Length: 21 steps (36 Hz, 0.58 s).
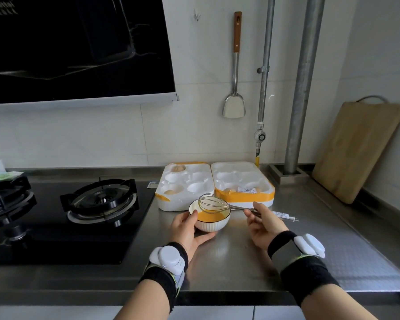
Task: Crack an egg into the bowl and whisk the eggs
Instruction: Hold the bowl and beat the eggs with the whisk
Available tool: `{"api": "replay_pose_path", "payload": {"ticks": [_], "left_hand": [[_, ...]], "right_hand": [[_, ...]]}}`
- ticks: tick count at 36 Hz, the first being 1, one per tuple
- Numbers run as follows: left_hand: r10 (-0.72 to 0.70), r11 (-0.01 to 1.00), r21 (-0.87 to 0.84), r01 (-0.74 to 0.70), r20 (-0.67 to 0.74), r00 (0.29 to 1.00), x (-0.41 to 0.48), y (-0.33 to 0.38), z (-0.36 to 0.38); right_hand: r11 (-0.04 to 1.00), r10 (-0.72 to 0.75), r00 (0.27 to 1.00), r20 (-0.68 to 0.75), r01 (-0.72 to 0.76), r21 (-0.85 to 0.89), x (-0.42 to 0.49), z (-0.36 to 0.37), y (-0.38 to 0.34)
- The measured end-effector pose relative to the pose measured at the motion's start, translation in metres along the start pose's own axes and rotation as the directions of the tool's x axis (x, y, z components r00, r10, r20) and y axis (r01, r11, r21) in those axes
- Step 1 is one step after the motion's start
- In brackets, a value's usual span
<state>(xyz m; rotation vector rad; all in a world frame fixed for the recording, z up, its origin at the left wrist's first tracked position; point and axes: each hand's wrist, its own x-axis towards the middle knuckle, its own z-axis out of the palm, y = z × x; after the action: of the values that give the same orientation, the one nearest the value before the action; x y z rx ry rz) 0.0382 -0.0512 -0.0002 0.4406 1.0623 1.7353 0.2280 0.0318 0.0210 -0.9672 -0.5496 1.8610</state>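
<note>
Head view, left fingers (203,238) cupping ribbed bowl (211,225), right fingers (248,213) pinching wire whisk (214,203); eggs (209,217) seemingly smooth

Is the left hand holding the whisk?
No, the right hand pinches the whisk by its handle, while the left hand grips the white bowl.
</note>
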Motion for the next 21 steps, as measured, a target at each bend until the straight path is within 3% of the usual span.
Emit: {"api": "replay_pose_path", "payload": {"ticks": [21], "left_hand": [[0.042, 0.999, 0.017, -0.043, 0.050, 0.998, 0.0031, -0.0037, -0.0036]], "right_hand": [[1.000, 0.021, 0.999, -0.045, -0.022, -0.014, 0.0043, 0.0044, 0.0063]]}}
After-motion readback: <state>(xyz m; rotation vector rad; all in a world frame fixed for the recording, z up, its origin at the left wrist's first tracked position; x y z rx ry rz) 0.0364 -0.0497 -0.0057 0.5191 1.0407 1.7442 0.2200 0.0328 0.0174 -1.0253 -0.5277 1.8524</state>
